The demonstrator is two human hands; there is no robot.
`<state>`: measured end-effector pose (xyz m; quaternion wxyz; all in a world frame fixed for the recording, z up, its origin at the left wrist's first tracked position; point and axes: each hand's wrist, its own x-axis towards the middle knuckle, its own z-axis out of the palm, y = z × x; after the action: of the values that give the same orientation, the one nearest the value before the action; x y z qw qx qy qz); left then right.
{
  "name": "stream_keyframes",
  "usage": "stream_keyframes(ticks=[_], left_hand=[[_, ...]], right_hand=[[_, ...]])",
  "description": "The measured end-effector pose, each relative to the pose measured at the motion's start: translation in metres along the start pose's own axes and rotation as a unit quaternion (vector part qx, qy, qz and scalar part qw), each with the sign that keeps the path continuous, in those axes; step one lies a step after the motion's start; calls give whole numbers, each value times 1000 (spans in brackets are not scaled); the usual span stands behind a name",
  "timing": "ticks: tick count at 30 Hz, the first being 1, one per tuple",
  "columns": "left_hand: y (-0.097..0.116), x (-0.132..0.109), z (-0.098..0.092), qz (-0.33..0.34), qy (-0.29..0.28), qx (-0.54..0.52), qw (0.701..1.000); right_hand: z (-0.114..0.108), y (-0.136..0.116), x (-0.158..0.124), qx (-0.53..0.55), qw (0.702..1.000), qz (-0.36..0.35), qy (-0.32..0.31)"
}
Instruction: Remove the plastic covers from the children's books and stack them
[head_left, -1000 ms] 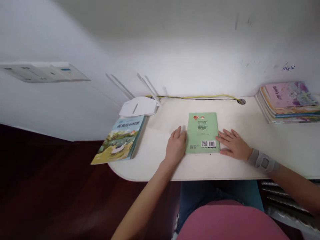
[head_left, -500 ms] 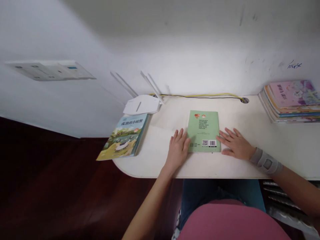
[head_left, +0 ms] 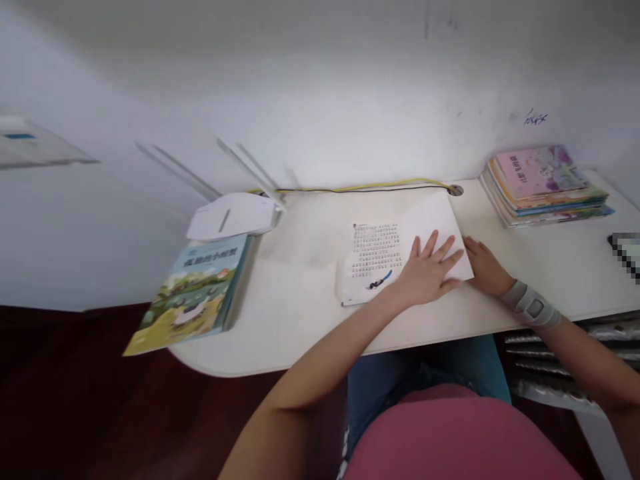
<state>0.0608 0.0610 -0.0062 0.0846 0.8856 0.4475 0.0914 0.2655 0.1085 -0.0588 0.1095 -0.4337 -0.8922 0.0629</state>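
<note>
1. Let the surface [head_left: 290, 307] carry the whole book [head_left: 375, 243], which lies open on it directly in front of you.
2. Smooth the pale right-hand page [head_left: 433, 213] outward from the fold, pressing evenly to avoid creases.
3. Your left grip [head_left: 429, 270] is spread across that page; keep its fingers wide.
4. Steady the outer edge lightly with your right grip [head_left: 486, 268]; whether it pinches, I cannot tell.

The white counter [head_left: 285, 293] has a rounded left end, over which the blue-and-yellow book [head_left: 193, 287] juts, beside a white router [head_left: 233, 217]. An open book [head_left: 375, 250] lies mid-counter; yellow and black cables [head_left: 380, 184] run behind it, and stacked books [head_left: 543, 177] sit to the right.
</note>
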Motion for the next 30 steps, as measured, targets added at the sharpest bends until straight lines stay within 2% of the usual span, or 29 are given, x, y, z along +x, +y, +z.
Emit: stream_keyframes(ticks=[3,8,13,21,30], left_hand=[[-2,5,17,-24,-55,56,997],[-14,-10,30,-48,-42,83,995],[-24,-23,31,-47,-25,78,996],[-31,-30,31,-46,-1,46,998],[-28,-28,30,-59,-4,41,997]], right_hand=[[1,-1,-7,-55,998,0,-31],[2,-8,-5,-97,995,1,-14],[0,-10,-4,-74,997,12,-9],[0,-8,-1,-27,999,28,-27],[-3,-10,-1,-46,998,31,-43]])
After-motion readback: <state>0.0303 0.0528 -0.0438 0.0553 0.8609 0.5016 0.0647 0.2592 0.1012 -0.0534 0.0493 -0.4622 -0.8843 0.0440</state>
